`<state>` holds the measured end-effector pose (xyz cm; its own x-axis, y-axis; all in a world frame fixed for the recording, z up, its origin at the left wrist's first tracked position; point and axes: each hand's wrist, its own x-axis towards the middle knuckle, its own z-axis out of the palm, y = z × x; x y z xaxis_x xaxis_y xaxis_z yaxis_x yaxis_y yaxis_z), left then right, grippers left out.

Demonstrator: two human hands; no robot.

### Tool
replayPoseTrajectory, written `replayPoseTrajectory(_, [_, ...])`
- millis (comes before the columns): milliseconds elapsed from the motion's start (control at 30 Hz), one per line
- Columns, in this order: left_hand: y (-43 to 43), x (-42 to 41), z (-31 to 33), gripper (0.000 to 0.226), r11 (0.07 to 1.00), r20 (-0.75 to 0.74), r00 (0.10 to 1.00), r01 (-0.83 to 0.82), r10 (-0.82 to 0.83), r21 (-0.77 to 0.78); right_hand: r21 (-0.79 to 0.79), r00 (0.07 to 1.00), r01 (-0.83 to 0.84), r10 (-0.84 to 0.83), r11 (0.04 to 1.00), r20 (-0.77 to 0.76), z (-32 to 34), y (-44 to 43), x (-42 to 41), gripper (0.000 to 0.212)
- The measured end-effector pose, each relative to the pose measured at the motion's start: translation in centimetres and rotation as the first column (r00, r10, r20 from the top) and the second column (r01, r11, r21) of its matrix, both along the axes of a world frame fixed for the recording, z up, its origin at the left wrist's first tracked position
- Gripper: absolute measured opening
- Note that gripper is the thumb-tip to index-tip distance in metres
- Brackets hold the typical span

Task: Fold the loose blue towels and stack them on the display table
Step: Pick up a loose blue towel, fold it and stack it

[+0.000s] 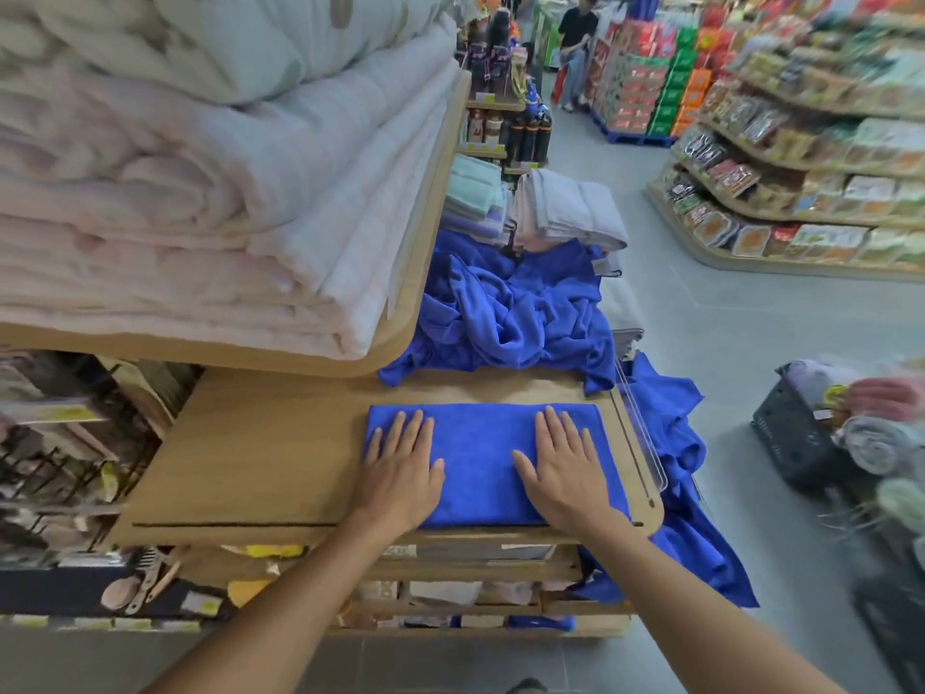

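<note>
A folded blue towel (480, 458) lies flat on the wooden display table (260, 458), near its front right corner. My left hand (400, 468) presses flat on the towel's left part, fingers straight and spread. My right hand (560, 468) presses flat on its right part in the same way. Behind the folded towel, a heap of loose blue towels (510, 313) lies crumpled at the back of the table. More loose blue towel cloth (685, 483) hangs over the table's right edge, down toward the floor.
An upper shelf (400, 338) with thick folded quilts (200, 192) overhangs the table's back left. Folded grey and pastel towels (560, 212) are stacked behind the blue heap. A dark basket (801, 443) of rolled towels stands on the right. A person (575, 47) is far down the aisle.
</note>
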<state>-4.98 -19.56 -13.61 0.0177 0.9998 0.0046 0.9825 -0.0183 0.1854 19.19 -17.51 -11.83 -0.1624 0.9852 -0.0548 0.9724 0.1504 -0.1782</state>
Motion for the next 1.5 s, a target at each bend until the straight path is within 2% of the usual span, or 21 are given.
replayPoseTrajectory(100, [1.0,1.0,0.7,0.062,0.998,0.022,0.999,0.049,-0.05,0.03,0.066,0.97,-0.233,0.237,0.97,-0.052,0.5,0.3,-5.8,0.064])
replayPoseTrajectory(167, [1.5,1.0,0.7,0.06,0.999,0.037,0.999,0.039,-0.039,0.006,0.03,0.964,-0.25,0.252,0.968,-0.083,0.2,0.8,-8.4,0.061])
replayPoseTrajectory(267, [1.6,-0.1,0.1,0.061,1.0,-0.002,1.0,0.021,-0.021,0.002,-0.014,0.978,-0.207,0.206,0.978,-0.035,-0.7,1.6,-8.3,0.062])
replayPoseTrajectory(400, [1.6,-0.5,-0.8,0.069,0.999,-0.016,1.0,0.027,-0.026,0.044,-0.007,0.993,-0.117,0.117,0.993,-0.001,-1.4,1.7,-4.9,0.081])
replayPoseTrajectory(467, [1.6,-0.5,-1.1,0.072,0.998,-0.01,0.999,0.035,-0.034,0.051,-0.002,0.999,-0.049,0.049,0.999,0.014,-1.4,1.8,-2.0,0.084])
replayPoseTrajectory(633, [1.9,-0.6,-1.5,0.076,0.998,-0.014,0.999,0.047,-0.046,0.033,-0.024,0.998,0.063,-0.062,0.998,0.019,-0.6,1.5,3.6,0.076])
replayPoseTrajectory(733, [2.0,-0.5,-1.4,0.076,0.998,-0.01,0.999,0.052,-0.052,0.029,0.037,0.992,0.113,-0.115,0.993,0.049,-0.3,1.0,3.7,0.069])
replayPoseTrajectory(867, [1.8,-0.1,-0.9,0.073,0.999,-0.013,0.999,0.045,-0.045,-0.008,0.084,0.96,0.276,-0.279,0.957,0.017,-0.2,-0.2,4.8,0.063])
replayPoseTrajectory(967, [2.0,1.4,0.0,0.072,0.997,0.008,0.998,0.064,-0.064,-0.032,-0.04,0.937,0.349,-0.35,0.936,-0.014,0.5,0.9,5.7,0.051])
replayPoseTrajectory(1067, [2.2,3.5,0.4,0.073,0.989,0.038,0.989,0.145,-0.143,-0.036,-0.242,0.891,0.423,-0.45,0.873,-0.068,2.5,2.5,5.5,0.032])
replayPoseTrajectory(1200, [2.2,4.2,-0.2,0.074,0.988,0.019,0.989,0.146,-0.146,-0.044,-0.436,0.781,0.458,-0.585,0.775,-0.218,4.2,4.0,5.7,0.031])
replayPoseTrajectory(1267, [2.2,4.2,-0.5,0.075,0.989,0.018,0.989,0.145,-0.144,-0.033,-0.552,0.668,0.444,-0.671,0.706,-0.322,5.0,4.1,6.0,0.037])
replayPoseTrajectory(1333, [2.2,4.1,-0.7,0.076,0.989,0.022,0.99,0.142,-0.142,-0.03,-0.658,0.504,0.373,-0.738,0.654,-0.448,5.3,3.8,6.4,0.041])
replayPoseTrajectory(1400, [2.2,4.2,-0.9,0.077,0.99,0.019,0.99,0.138,-0.137,-0.027,-0.695,0.397,0.314,-0.755,0.647,-0.522,5.8,3.1,6.6,0.045])
replayPoseTrajectory(1500, [2.2,4.3,-0.8,0.076,0.991,0.013,0.991,0.131,-0.131,-0.02,-0.662,0.369,0.23,-0.693,0.714,-0.619,7.3,2.6,5.7,0.038])
